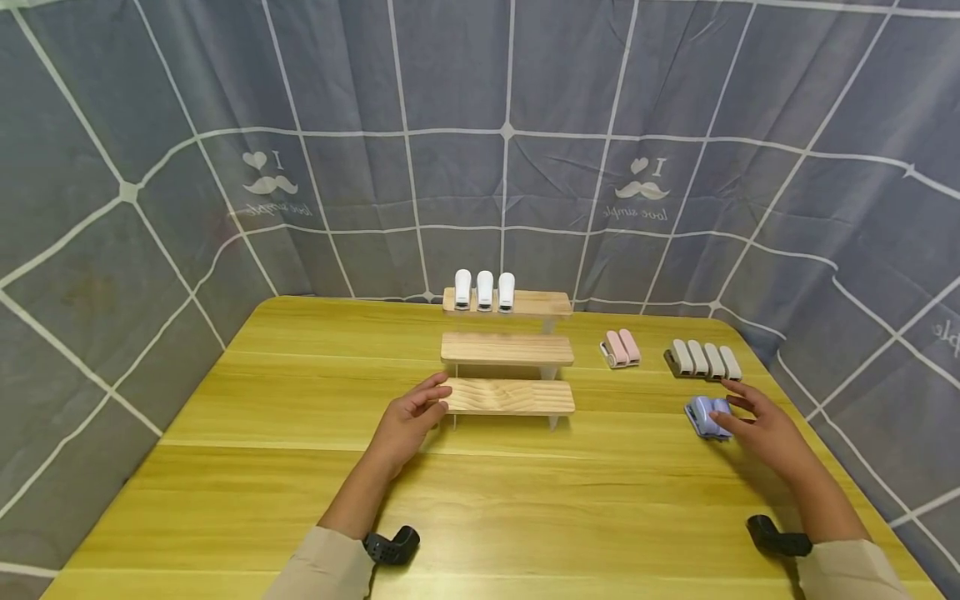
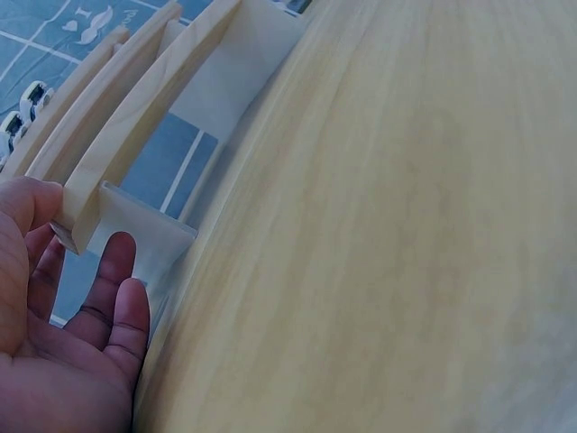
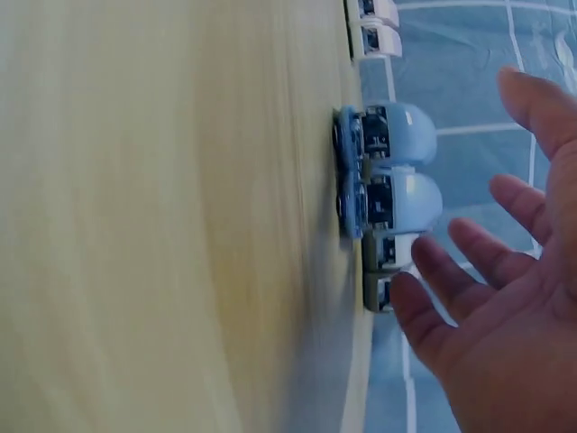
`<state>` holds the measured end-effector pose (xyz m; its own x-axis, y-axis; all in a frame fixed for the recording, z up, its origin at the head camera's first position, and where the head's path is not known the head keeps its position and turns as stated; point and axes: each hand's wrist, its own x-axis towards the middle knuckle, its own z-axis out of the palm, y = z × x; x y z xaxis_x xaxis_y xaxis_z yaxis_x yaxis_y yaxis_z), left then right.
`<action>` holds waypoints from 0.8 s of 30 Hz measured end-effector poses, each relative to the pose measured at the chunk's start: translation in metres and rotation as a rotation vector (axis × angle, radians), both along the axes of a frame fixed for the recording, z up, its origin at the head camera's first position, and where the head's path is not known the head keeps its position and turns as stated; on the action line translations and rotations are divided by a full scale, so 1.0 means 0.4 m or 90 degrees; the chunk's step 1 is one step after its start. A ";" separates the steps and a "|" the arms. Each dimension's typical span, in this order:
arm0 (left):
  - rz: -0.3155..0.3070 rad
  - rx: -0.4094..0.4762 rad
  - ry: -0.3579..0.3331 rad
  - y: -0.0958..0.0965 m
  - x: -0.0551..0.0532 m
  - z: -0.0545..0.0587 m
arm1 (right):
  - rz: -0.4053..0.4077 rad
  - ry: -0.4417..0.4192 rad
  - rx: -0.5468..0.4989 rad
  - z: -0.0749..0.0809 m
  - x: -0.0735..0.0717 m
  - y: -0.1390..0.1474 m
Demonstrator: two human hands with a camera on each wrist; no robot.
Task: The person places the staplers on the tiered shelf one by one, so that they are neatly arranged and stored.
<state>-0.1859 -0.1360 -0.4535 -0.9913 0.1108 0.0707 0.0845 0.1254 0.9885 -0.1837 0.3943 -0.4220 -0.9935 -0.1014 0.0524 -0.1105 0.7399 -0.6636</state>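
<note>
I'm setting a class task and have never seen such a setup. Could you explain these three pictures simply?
No robot here: these are a person's bare hands. The wide picture comes from a camera worn on the head; the other two come from one on each wrist, looking at that hand's work. On the table stands a three-step stand, with three white stapler-like items on its top step. To its right lie two pink ones, four pale grey ones and two blue ones. The left hand touches the left end of the lowest step; whether it grips is hard to tell. The right hand, fingers apart, is near the blue ones and holds nothing.
</note>
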 end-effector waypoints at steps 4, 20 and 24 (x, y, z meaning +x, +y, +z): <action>-0.003 0.002 0.000 0.000 -0.001 0.000 | 0.008 -0.022 -0.013 -0.012 0.003 0.014; -0.001 -0.005 0.003 0.001 -0.002 -0.001 | 0.042 -0.036 -0.032 -0.045 0.015 0.030; -0.001 0.000 -0.007 0.001 0.000 0.002 | 0.051 -0.036 -0.034 -0.051 0.016 0.029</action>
